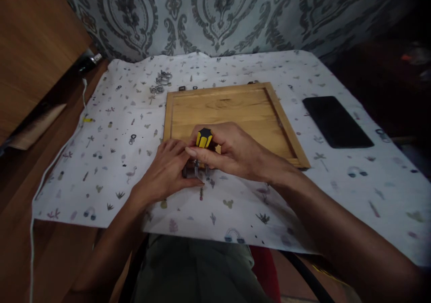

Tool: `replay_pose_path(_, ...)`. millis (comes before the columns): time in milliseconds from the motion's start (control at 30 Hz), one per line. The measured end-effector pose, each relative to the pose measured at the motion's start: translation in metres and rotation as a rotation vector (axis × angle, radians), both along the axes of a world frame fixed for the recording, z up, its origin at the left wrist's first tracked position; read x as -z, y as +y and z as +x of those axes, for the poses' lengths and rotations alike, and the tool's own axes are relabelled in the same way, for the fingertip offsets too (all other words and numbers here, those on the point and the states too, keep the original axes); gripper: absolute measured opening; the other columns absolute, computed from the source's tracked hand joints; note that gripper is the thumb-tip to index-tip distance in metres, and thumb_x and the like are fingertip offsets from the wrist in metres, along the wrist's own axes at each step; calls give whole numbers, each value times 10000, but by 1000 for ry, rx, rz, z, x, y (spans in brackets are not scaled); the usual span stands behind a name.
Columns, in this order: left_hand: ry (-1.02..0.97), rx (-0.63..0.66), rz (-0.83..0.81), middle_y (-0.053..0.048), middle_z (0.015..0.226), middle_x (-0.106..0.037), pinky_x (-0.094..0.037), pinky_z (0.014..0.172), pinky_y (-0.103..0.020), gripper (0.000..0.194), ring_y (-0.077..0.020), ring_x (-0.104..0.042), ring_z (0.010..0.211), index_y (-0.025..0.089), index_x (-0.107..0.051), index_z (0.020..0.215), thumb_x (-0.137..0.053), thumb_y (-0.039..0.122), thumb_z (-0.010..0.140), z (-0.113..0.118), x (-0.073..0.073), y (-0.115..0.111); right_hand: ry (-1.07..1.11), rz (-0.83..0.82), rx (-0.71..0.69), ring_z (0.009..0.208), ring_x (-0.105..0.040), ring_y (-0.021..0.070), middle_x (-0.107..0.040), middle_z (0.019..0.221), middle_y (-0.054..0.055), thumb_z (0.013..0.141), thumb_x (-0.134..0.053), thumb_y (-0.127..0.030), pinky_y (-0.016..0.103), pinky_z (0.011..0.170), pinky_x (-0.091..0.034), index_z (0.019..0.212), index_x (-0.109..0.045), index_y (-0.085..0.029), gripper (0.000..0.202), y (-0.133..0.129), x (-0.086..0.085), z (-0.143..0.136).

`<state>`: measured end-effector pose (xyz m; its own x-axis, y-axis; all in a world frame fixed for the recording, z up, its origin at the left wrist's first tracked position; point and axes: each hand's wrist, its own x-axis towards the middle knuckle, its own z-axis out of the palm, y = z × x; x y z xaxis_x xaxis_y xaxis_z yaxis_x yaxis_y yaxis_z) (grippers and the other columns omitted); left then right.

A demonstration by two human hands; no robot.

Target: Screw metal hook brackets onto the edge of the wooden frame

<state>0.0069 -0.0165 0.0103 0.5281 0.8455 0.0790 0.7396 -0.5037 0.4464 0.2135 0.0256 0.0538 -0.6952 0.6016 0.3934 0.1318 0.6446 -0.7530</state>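
printed white tablecloth (pixel 111 177), rimmed wooden panel (pixel 229 107), right grip (pixel 234 152) clamped on faceted yellow-black handle (pixel 204 138), left grip (pixel 166 170) unclear

Yellow-and-black screwdriver (pixel 204 138) sitting handle-up by the near edge of a flat, rimmed wooden board (pixel 229 107), half-hidden metal bit (pixel 207 173) there too.

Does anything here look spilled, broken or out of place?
Nothing looks spilled or broken. The untidiest spot is a loose cluster of metal pieces near the far left corner of the wooden panel. The left hand and right hand hide part of the panel's near edge, so I can't judge there.
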Motion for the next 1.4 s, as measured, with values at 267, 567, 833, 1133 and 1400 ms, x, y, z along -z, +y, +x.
replay_pose_path(267, 40, 5, 28, -90, 1214, -680, -467, 1067, -590, 544, -356, -577, 1184, 237, -652, 1211, -819, 596, 839, 0, 1, 0, 125, -45, 144, 588, -527, 115, -593, 666, -29, 989, -681, -504, 271, 542, -404, 790, -624, -205, 363, -8, 2, -4)
replay_pose_path(567, 57, 10, 27, -79, 1152, -670, -458, 1040, -533, 549, -317, -566, 1144, 210, -667, 1052, -752, 714, 851, -1, 1, 2, 384, -123, 540, 469, -538, 100, -643, 709, -7, 930, -751, -534, 285, 431, -451, 766, -626, -242, 357, -24, 3, 8)
replay_pose_path(833, 64, 25, 10, -81, 1134, -665, -456, 1031, -534, 561, -324, -566, 1139, 210, -654, 1063, -703, 737, 875, -3, -1, 1, 467, -203, 576, 433, -566, 83, -650, 671, 12, 920, -779, -455, 258, 399, -432, 750, -662, -200, 328, -23, 21, 18)
replay_pose_path(1133, 65, 33, 28, -69, 1110, -669, -456, 1025, -535, 575, -317, -565, 1121, 231, -640, 1056, -678, 773, 868, -4, 1, 2, 530, -226, 612, 434, -540, 77, -706, 731, 5, 908, -780, -506, 244, 383, -443, 762, -667, -220, 340, -21, 32, 21)
replay_pose_path(1400, 77, 37, 21, -73, 1128, -670, -454, 1027, -543, 591, -326, -574, 1134, 226, -626, 1091, -671, 774, 873, -4, -2, 2, 476, -150, 614, 423, -532, 86, -667, 684, -13, 931, -768, -479, 254, 363, -432, 749, -642, -238, 327, -22, 31, 22)
